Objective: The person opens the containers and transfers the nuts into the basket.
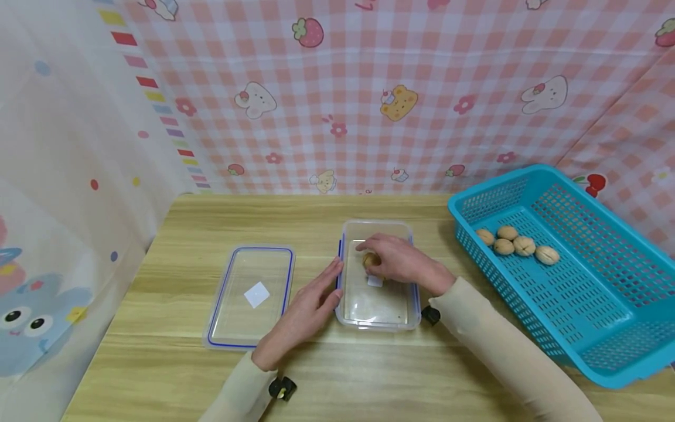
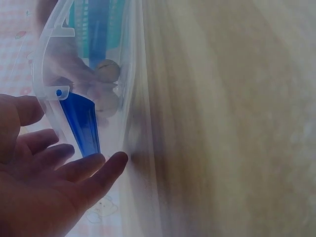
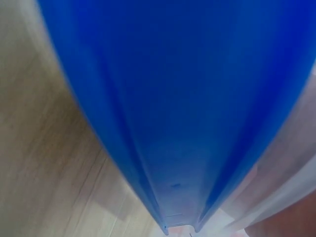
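Inside the clear plastic container (image 1: 377,310), my right hand (image 1: 395,258) reaches down and holds a walnut (image 1: 371,261) between thumb and fingers. Through the clear wall in the left wrist view, the walnut (image 2: 107,70) shows low in the container beside the blurred fingers. My left hand (image 1: 311,305) rests with extended fingertips along the container's left side, by a blue latch (image 2: 84,123) that hangs down. Another blue latch (image 3: 182,108) fills most of the right wrist view and hides the right fingers.
A clear lid (image 1: 237,313) with a blue seal and a white square lies left of the container. At the right stands a turquoise basket (image 1: 585,305) with several walnuts (image 1: 524,246) inside. A checked pink cloth (image 1: 337,105) hangs behind the wooden table (image 1: 358,375).
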The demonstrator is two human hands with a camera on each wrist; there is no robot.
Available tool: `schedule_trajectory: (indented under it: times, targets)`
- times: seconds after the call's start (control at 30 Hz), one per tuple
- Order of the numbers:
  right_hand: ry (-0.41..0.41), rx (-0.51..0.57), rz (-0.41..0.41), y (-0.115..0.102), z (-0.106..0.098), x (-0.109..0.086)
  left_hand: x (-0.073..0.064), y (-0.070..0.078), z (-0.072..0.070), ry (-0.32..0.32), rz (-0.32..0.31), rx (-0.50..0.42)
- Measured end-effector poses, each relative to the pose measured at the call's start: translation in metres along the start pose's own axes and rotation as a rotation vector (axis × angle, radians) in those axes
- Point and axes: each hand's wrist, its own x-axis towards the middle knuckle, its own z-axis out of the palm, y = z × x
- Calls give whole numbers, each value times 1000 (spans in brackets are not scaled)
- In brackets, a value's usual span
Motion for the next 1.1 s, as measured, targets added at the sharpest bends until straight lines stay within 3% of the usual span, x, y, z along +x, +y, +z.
schedule_trajectory:
  times: [0.57, 0.83, 1.1]
  targets:
    - [33, 89, -70, 8, 1, -5, 1, 1, 4, -10, -10, 12]
    - [158, 156, -135, 9, -3, -13, 1, -1, 3, 2, 3, 19]
    - [266, 250, -141, 9, -10, -25, 1, 0, 2, 16, 7, 15]
